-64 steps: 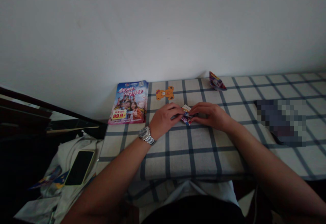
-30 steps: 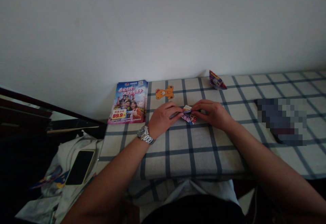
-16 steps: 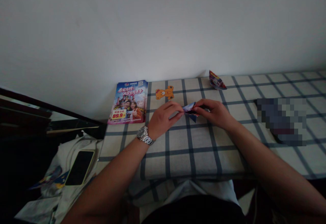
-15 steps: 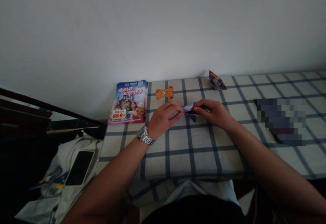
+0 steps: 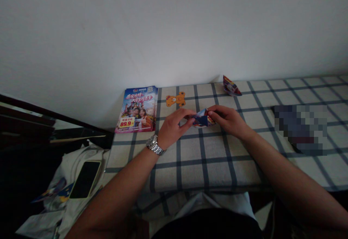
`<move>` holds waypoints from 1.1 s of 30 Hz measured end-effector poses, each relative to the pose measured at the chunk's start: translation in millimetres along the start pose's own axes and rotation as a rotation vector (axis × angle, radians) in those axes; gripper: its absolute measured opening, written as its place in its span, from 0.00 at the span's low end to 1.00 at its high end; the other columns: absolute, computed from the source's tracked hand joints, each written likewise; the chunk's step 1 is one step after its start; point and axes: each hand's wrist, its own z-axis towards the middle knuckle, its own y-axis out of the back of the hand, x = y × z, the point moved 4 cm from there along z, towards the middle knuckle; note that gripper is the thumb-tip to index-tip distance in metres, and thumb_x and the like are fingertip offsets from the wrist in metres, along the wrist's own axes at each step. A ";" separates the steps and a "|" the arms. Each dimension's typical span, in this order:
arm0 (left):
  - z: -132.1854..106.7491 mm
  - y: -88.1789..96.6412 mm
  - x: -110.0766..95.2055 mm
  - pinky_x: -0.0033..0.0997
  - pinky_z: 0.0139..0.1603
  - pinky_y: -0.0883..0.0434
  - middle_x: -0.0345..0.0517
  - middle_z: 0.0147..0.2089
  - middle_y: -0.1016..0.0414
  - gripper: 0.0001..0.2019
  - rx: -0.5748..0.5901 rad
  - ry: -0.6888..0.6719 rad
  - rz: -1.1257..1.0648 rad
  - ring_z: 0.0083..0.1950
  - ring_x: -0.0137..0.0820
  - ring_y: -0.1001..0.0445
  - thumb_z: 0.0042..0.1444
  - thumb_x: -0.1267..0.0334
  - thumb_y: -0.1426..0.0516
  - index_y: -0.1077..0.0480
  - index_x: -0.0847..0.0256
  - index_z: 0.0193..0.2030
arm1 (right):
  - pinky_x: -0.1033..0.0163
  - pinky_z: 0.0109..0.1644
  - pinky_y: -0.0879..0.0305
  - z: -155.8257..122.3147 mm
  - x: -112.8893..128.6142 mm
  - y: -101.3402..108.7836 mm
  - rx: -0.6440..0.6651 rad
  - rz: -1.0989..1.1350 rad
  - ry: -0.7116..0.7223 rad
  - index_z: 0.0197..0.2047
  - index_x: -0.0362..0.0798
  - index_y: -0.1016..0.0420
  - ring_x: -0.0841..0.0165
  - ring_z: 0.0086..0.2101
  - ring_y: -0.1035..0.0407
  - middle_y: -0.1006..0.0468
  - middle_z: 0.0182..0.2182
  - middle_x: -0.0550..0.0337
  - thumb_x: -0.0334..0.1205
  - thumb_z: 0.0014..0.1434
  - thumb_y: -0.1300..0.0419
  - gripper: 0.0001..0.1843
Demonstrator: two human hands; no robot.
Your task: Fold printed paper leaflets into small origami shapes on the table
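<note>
Between my hands, just above the checked tablecloth, is a small folded paper printed in blue, white and red. My left hand, with a metal watch on its wrist, pinches the paper's left end between thumb and fingers. At its right end, my right hand grips it with thumb and forefinger. Fingers cover both ends of the fold. Behind the right hand, against the wall, stands another folded paper piece in similar colours.
A stack of printed flyers lies at the table's back left. Nearby is an orange bear cutout. A dark pixelated item lies at right. Lower left, a phone rests on pale bags. A white wall rises behind.
The folded paper has turned between my fingers, so a broader blue face shows and the point that hung down is gone. Both hands stay in nearly the same place.
</note>
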 end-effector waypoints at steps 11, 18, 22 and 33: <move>-0.7 -3.1 3.3 0.34 0.54 0.23 0.44 0.49 0.18 0.09 0.046 0.027 -0.030 0.49 0.31 0.20 0.70 0.65 0.41 0.24 0.54 0.54 | 0.61 0.38 0.32 0.9 -6.7 -0.2 -0.003 -0.044 -0.052 0.40 0.48 0.19 0.65 0.33 0.26 0.18 0.33 0.58 0.52 0.69 0.40 0.16; -1.3 -4.9 9.9 0.32 0.52 0.20 0.45 0.50 0.17 0.11 0.010 0.143 -0.147 0.46 0.30 0.18 0.68 0.62 0.38 0.24 0.55 0.55 | 0.62 0.37 0.34 3.6 -9.9 -0.4 -0.023 0.022 -0.095 0.38 0.48 0.19 0.66 0.32 0.28 0.19 0.31 0.60 0.52 0.68 0.39 0.17; -1.1 -6.7 14.7 0.32 0.53 0.19 0.46 0.51 0.17 0.11 -0.013 0.209 -0.254 0.49 0.30 0.17 0.67 0.61 0.38 0.25 0.57 0.55 | 0.63 0.34 0.36 4.4 -7.2 0.3 -0.040 0.061 -0.119 0.36 0.47 0.20 0.67 0.30 0.30 0.21 0.29 0.60 0.54 0.67 0.38 0.18; -0.9 -6.2 24.5 0.32 0.49 0.18 0.46 0.45 0.16 0.09 -0.059 0.307 -0.343 0.45 0.31 0.17 0.67 0.57 0.38 0.23 0.59 0.48 | 0.62 0.34 0.29 3.4 -12.8 -0.6 -0.023 0.105 -0.159 0.43 0.49 0.17 0.65 0.31 0.26 0.17 0.32 0.58 0.59 0.69 0.42 0.22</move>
